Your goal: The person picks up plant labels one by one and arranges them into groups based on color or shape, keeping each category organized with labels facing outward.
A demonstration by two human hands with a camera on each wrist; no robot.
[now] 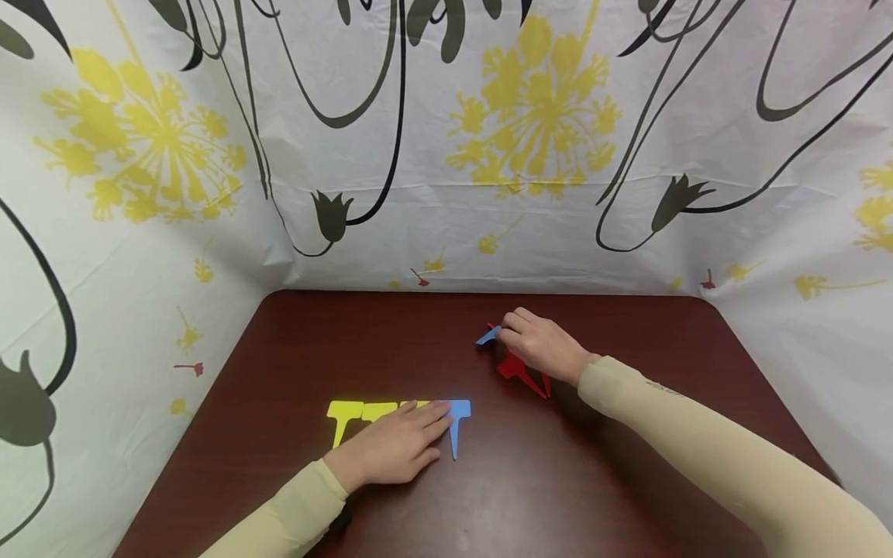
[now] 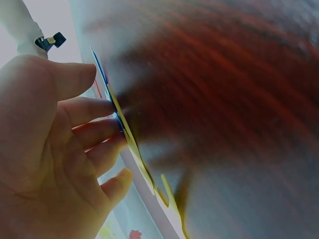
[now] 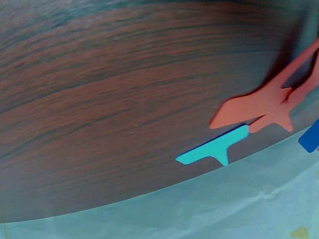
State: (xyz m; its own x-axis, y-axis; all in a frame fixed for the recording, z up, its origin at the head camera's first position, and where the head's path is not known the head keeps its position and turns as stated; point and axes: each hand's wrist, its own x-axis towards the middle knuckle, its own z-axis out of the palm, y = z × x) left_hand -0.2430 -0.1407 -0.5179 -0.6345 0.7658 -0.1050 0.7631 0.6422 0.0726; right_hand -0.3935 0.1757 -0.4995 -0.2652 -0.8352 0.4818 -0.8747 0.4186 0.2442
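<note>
My left hand point(image 1: 394, 446) lies palm down over a row of T-shaped plastic plant labels, fingers straight and touching them. From under it show a yellow plant label point(image 1: 345, 409) at the left end and a blue plant label point(image 1: 459, 408) at the right end. The left wrist view has the same hand point(image 2: 60, 139) beside the labels, seen edge-on. Farther back, my right hand point(image 1: 544, 341) pinches a blue plant label point(image 1: 488, 335) above a small pile of red plant labels point(image 1: 515, 366); its fingertips are hidden. Another blue label point(image 3: 214, 149) lies beside the red ones point(image 3: 259, 107).
The dark brown tabletop point(image 1: 593, 496) has rounded far corners. A white patterned cloth point(image 1: 432, 155) hangs behind it and along both sides. In the left wrist view, a small black device point(image 2: 50, 41) sits on the other arm's sleeve.
</note>
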